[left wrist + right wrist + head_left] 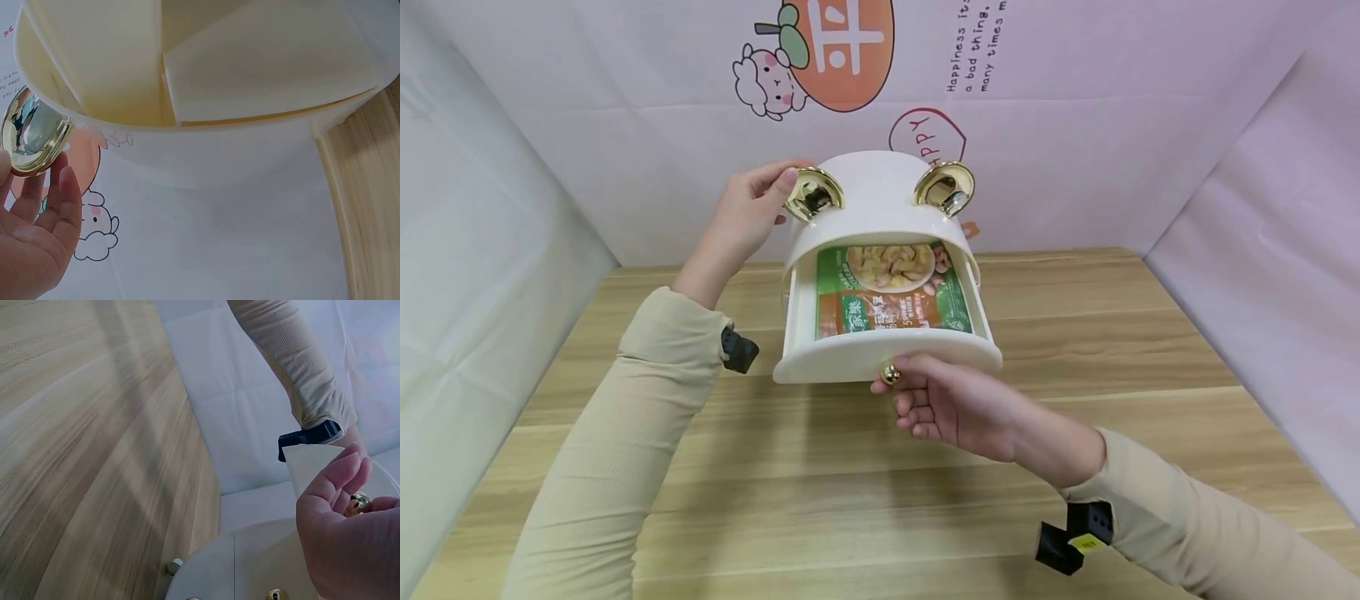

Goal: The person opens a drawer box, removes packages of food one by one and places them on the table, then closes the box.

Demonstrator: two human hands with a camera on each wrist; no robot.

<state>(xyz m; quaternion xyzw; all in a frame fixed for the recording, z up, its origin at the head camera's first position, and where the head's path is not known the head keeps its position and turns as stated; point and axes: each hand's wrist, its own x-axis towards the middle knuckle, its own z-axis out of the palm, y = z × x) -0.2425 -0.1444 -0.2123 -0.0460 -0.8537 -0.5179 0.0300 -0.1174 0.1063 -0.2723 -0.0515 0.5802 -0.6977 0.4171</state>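
Observation:
A white storage box (880,196) with two round gold ears stands on the table, its drawer (835,358) pulled out toward me. Inside the drawer lies a green and orange food packet (891,292) with a picture of a filled bowl. My left hand (741,212) holds the left gold ear (814,193) between thumb and fingers, as the left wrist view also shows. At the drawer front, my right hand (958,408) pinches the small gold knob (891,375). In the right wrist view that hand (353,544) partly hides the knob.
The wooden table (820,517) reaches to a white printed cloth backdrop (1060,167) behind the box. Cloth walls (467,250) rise on both sides. A second gold ear (945,188) sticks out at the box's right. Black cameras (739,350) sit on both wrists.

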